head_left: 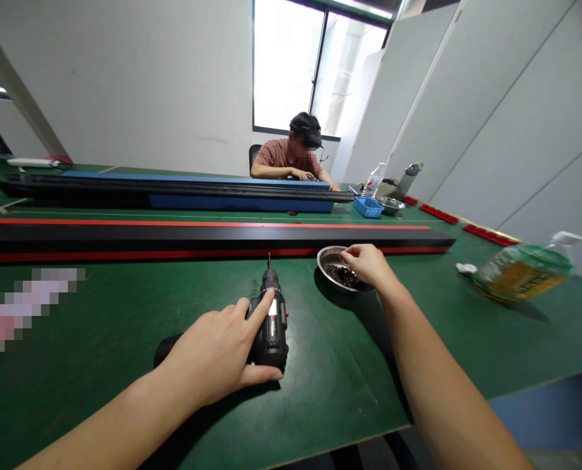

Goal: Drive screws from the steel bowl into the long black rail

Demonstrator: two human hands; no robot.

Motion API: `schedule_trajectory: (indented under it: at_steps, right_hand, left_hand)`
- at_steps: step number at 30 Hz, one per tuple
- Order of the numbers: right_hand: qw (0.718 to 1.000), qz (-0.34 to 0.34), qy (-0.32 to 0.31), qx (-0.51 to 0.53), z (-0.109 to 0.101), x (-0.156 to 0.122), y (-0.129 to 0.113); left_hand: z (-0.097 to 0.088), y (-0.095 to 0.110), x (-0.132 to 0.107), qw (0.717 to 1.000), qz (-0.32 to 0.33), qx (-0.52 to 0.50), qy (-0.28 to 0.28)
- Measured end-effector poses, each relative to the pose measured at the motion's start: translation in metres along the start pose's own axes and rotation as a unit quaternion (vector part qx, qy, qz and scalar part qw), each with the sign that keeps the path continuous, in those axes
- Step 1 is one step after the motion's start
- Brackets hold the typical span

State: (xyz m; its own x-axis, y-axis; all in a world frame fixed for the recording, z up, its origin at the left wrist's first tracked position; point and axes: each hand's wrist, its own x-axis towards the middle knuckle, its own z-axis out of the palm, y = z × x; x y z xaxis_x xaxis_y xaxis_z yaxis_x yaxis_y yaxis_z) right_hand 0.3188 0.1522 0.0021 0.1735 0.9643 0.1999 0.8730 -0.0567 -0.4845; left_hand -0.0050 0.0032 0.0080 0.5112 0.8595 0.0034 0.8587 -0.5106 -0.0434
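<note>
My left hand (220,352) rests on a black cordless screwdriver (273,326) that lies on the green table (100,326), bit pointing away from me. The fingers wrap its body, with the forefinger stretched along the top. My right hand (367,263) reaches into a small metal bowl (326,260) of dark screws, fingertips pinched together over the pile. What the fingertips hold is too small to make out.
A long black rail with red strips (198,236) lies across the table just beyond the bowl. A second rail with blue (173,189) lies farther back. A plastic bottle (523,269) lies at the right. A person sits at the far end beside a blue tray (368,207).
</note>
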Motion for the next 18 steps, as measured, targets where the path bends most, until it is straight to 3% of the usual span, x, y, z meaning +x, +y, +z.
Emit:
schedule_trajectory:
  at_steps: [8,13,18]
  right_hand:
    - [0.992,-0.047,0.087,0.076,0.000,0.001,-0.006]
    - [0.965,-0.151,0.109,0.185,0.002,-0.014,-0.047]
    - [0.948,-0.254,0.038,0.189,0.024,-0.037,-0.099]
  left_hand:
    - [-0.001,0.000,0.000,1.000,-0.002,-0.001,-0.004]
    - [-0.001,0.000,0.000,1.000,0.002,-0.001,-0.003]
    - [-0.002,0.000,-0.003,1.000,0.003,-0.016,-0.012]
